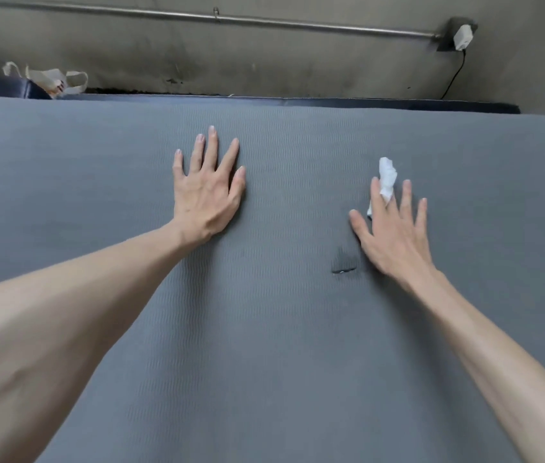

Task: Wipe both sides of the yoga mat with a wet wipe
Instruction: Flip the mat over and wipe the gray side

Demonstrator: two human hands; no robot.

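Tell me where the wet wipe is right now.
In the head view, the wet wipe lies on the grey yoga mat, right of centre, tucked under the straight fingers of the right hand.

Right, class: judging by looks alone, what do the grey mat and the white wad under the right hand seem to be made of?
Yoga mat: probably foam or rubber, matte grey, with a fine wavy ribbed texture and a small tear.
Wet wipe: thin white nonwoven or paper-like sheet, crumpled into soft folds under the fingers of the right hand. Whether it is damp cannot be told.
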